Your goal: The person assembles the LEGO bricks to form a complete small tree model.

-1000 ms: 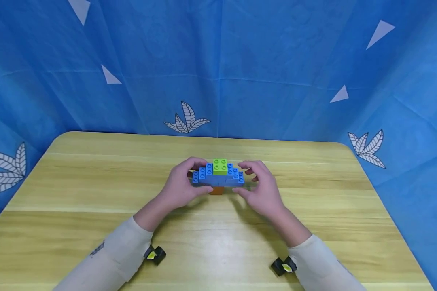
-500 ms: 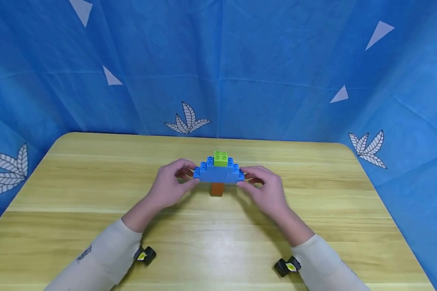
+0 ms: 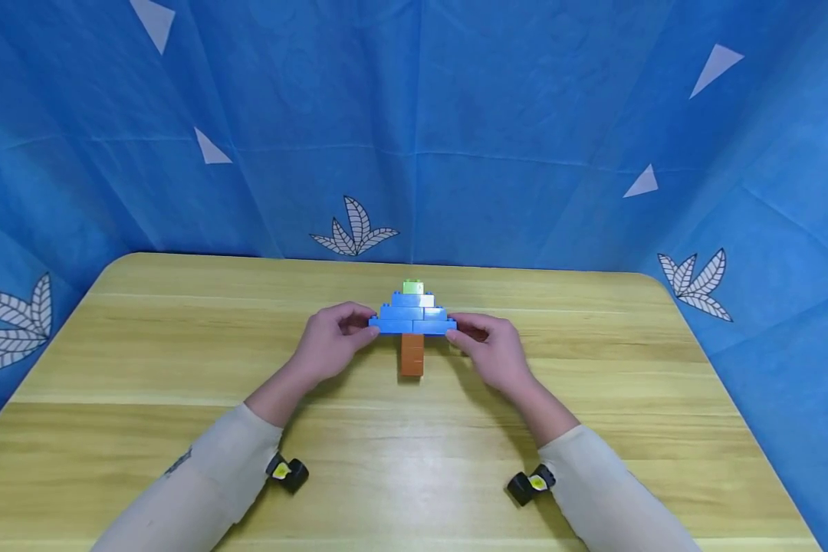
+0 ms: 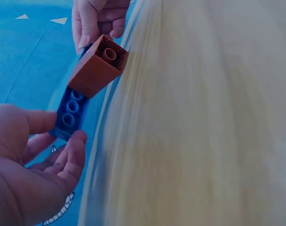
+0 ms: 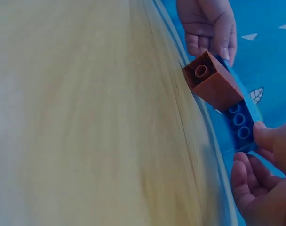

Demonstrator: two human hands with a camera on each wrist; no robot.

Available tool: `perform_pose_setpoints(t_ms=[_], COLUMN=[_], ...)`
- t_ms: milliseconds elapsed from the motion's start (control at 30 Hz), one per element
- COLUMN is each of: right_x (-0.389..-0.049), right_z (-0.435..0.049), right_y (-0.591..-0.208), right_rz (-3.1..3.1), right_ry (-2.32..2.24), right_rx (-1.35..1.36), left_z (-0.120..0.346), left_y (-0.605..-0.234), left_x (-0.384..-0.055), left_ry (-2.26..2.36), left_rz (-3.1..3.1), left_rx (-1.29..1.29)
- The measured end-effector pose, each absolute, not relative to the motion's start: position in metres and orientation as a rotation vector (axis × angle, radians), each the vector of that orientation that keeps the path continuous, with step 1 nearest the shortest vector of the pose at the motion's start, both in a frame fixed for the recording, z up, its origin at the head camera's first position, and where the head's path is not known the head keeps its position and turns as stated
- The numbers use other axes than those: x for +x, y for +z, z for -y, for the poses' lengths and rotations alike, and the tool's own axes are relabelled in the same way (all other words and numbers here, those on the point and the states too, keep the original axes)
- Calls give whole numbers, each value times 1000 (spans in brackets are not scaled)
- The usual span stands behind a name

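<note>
A tree-shaped build of toy building bricks [image 3: 400, 314] is held up between both hands. Its blue tiers narrow upward to a light green brick [image 3: 412, 287], and a brown brick trunk [image 3: 412, 356] hangs from the middle of the lowest tier. My left hand [image 3: 331, 343] pinches the left end of that bottom tier between thumb and fingers. On the opposite end, my right hand [image 3: 493, 353] pinches in the same way. Both wrist views show the hollow underside of the trunk [image 4: 98, 68] and the open tubes beneath the blue bricks [image 5: 239, 123].
The wooden table [image 3: 414, 460] lies under the hands and the build. Behind it hangs a blue curtain [image 3: 414, 115] printed with white leaves and triangles. Each sleeve cuff has a small black camera, one on the left [image 3: 288, 473] and one on the right [image 3: 531, 484].
The left hand has shifted outward to the build's left end, and the right hand has closed on its right end. The build has tipped, so its front faces the head camera and more trunk shows.
</note>
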State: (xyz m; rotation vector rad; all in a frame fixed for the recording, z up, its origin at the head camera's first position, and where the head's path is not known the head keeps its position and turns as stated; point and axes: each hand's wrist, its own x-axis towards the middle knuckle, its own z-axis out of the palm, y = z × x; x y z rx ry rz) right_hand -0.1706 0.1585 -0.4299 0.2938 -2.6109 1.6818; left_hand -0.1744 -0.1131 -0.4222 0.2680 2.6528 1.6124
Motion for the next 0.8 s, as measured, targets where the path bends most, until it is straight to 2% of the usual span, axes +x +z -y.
perform_pose_setpoints(t_ms=[300,800], right_x=[-176,-180], right_z=[-153,-158], right_y=[-441,-433], right_rz=[2738,2739], right_ry=[1584,1587], right_rx=[213,192], left_z=[111,109], left_y=[-434,-424], left_x=[-179,-185], left_ry=[1539,1451], left_rz=[-2631,-2679], left_rx=[176,153])
